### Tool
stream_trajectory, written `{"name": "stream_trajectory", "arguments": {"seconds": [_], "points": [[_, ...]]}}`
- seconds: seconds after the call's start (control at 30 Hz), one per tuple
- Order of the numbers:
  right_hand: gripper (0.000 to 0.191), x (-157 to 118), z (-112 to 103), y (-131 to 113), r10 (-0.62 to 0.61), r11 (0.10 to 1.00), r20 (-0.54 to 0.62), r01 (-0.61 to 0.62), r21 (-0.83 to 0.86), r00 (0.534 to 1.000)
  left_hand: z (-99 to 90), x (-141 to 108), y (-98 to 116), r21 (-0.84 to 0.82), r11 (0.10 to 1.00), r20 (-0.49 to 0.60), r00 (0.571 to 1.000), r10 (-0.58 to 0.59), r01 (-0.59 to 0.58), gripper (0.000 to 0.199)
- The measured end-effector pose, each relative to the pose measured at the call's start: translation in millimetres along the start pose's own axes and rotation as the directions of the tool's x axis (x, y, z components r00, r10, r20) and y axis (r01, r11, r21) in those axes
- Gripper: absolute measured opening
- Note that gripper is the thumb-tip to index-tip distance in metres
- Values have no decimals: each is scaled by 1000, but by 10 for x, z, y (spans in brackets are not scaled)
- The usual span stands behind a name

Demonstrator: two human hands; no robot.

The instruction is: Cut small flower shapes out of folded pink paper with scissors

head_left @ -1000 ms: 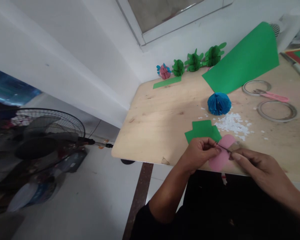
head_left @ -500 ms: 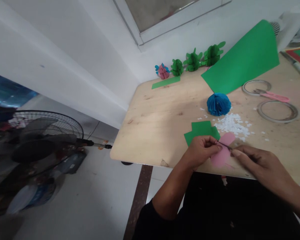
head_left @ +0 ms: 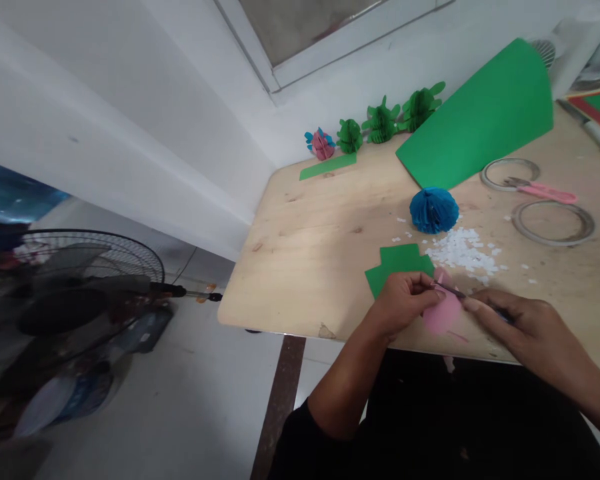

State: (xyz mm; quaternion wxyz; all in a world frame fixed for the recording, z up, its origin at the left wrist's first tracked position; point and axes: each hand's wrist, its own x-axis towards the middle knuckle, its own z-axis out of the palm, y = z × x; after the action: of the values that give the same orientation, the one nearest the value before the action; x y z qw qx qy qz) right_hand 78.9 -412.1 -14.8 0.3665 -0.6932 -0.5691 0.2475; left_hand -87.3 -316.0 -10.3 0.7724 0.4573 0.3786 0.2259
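Observation:
My left hand (head_left: 409,293) pinches a piece of pink paper (head_left: 443,315) between thumb and fingers, near the table's front edge. My right hand (head_left: 515,320) is closed around a pair of scissors (head_left: 453,291); their dark blades lie across the pink paper, close to my left fingertips, and most of the handle is hidden. A stepped piece of green paper (head_left: 399,261) lies flat just behind my left hand. Behind my hands are a pile of small white paper bits (head_left: 465,250) and a blue honeycomb paper ball (head_left: 434,211).
A large curled green sheet (head_left: 480,120) stands at the back right. Two tape rolls (head_left: 554,239) and pink-handled snips (head_left: 547,192) lie to the right. Green and pink paper figures (head_left: 381,121) line the wall, with a green strip (head_left: 328,167) before them. A fan (head_left: 85,280) stands left.
The upper lobe of the pink paper now looks smaller and narrower beside the scissors. Both hands keep nearly the same place; the whole view has shifted slightly.

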Motion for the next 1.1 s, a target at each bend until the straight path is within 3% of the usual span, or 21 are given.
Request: {"name": "stream_trajectory", "arguments": {"seconds": [0.2,0.33,0.43,0.53,0.73,0.97,1.1], "points": [[52,-18,-92,-25,132,991,73,-133,1,989,-19,-2,-18,15,1000,-11,1000,11,-11,36],[50,-79,-178,30,273,961,12,-273,31,962,-10,-48,-15,-4,1000,-35,999,-4,4,41],[46,-126,-166,41,418,894,12,-414,171,908,24,-98,-6,-17,1000,-54,998,6,-7,43],[43,-147,-57,-5,499,775,106,-497,390,860,71,-150,8,-25,1000,-51,999,9,-10,44],[36,-147,164,-155,548,570,141,-492,658,825,139,-217,5,-52,999,-29,1000,9,-11,45],[33,-162,166,-241,578,538,82,-454,710,812,200,-287,-100,-104,995,-51,999,-5,0,45],[42,-176,147,-276,579,537,46,-423,730,814,236,-327,-123,-153,987,-141,990,19,-41,42]]}}
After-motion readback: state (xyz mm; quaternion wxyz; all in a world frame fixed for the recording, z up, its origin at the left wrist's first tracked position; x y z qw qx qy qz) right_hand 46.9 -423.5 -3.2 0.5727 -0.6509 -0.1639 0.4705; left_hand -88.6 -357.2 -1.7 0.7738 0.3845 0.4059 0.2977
